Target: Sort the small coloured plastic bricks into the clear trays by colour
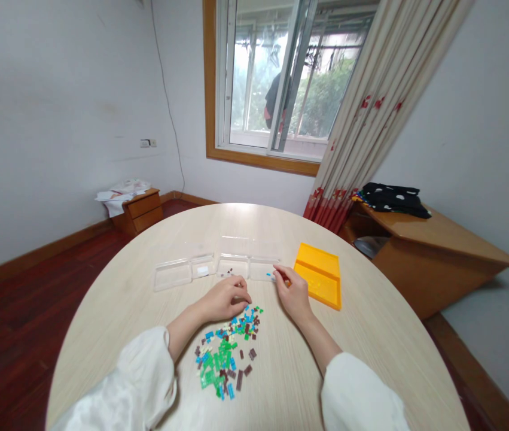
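A loose pile of small building bricks (pixel 218 362) in green, blue, brown and cream lies on the table in front of me. My left hand (pixel 227 297) rests at the pile's far end, fingers curled together by the blue bricks; whatever they pinch is too small to make out. Over the right edge of a clear plastic box (pixel 258 268), my right hand (pixel 293 293) has thumb and fingers pinched, and their contents cannot be told. A tiny blue brick (pixel 268 274) shows in that box's right compartment, while a few brown bricks (pixel 229 271) sit in its left one.
Right of my right hand lies an open yellow case (pixel 335 284) with small yellow pieces inside. Another clear box (pixel 172 276) stands at the left, holding a white piece in one compartment. Beyond the round table (pixel 371 359) are a small cabinet (pixel 142 212) and a wooden desk (pixel 451 239).
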`<state>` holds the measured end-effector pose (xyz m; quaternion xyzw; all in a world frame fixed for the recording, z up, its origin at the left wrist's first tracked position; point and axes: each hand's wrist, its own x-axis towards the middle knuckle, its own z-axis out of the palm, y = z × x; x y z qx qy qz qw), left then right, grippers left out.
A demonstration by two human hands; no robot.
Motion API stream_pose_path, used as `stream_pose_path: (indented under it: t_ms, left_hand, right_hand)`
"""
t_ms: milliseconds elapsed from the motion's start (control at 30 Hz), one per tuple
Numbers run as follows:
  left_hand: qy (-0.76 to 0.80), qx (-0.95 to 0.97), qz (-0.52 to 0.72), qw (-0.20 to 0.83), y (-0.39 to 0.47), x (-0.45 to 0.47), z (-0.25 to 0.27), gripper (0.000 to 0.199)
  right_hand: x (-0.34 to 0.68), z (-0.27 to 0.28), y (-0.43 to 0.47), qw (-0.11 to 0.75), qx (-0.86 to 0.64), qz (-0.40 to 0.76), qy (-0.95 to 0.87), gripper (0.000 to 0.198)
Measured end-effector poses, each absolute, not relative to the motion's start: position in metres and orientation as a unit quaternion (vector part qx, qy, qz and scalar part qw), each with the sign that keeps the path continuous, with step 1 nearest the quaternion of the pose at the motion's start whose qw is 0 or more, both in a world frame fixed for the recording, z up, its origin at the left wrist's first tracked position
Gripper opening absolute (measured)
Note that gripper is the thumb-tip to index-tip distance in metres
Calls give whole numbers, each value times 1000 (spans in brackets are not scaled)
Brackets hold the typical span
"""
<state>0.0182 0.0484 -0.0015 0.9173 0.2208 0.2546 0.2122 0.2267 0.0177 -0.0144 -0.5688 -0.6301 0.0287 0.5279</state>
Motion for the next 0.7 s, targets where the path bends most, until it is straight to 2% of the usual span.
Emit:
stream_pose_path:
  t_ms: [233, 467, 700]
  left_hand:
    - [237, 907, 266, 225, 50, 20, -3, 16]
    - [410, 758, 459, 215, 62, 19, -10, 17]
    - [464, 721, 486, 171, 70, 15, -14, 21]
  right_hand:
    - [225, -12, 16, 523, -565, 25, -637, 25]
    - [226, -16, 18, 523, -559, 21, -643, 24]
    - [221, -11, 14, 502, -548, 43, -668, 21]
